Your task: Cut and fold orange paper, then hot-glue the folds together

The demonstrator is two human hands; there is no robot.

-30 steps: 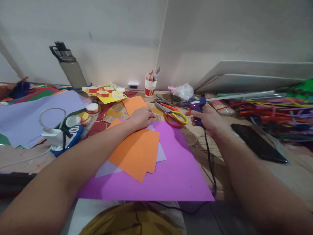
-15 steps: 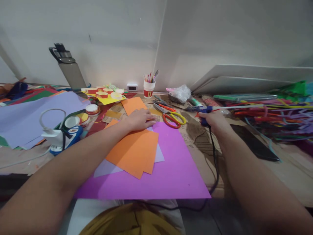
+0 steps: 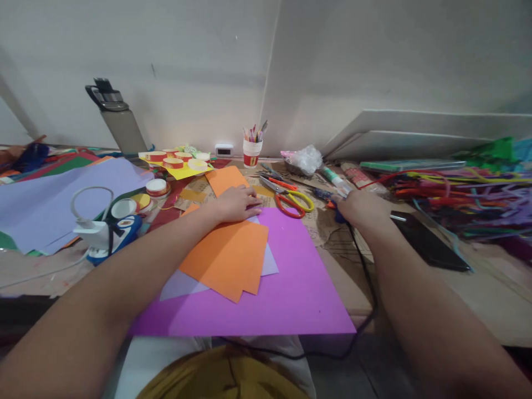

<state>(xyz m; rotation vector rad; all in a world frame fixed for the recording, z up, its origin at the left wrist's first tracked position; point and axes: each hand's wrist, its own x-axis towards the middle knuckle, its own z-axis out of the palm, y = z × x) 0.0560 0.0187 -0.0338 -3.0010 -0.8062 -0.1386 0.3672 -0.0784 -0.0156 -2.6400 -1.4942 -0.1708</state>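
My left hand (image 3: 239, 203) lies flat, fingers stretched, on the far end of a stack of orange paper sheets (image 3: 226, 255). The stack rests on a large magenta sheet (image 3: 286, 288). My right hand (image 3: 358, 206) is low on the table, closed round the handle of a blue glue gun (image 3: 328, 197). Only the gun's tip and a bit of blue show past the hand. Its black cord (image 3: 366, 277) runs back toward me along my right forearm. Red and yellow scissors (image 3: 291, 199) lie between the two hands.
A black phone (image 3: 428, 244) lies right of my right arm, with a heap of coloured pipe cleaners (image 3: 465, 191) beyond it. Tape rolls (image 3: 174, 162), a cup of pens (image 3: 251, 149) and a grey bottle (image 3: 120, 124) stand at the back. A lilac sheet (image 3: 54, 197) and a blue-white tool (image 3: 108, 235) sit left.
My right hand has lowered the glue gun from upright in the air down to the table, so the gun is now mostly hidden. The left hand has stayed on the orange paper.
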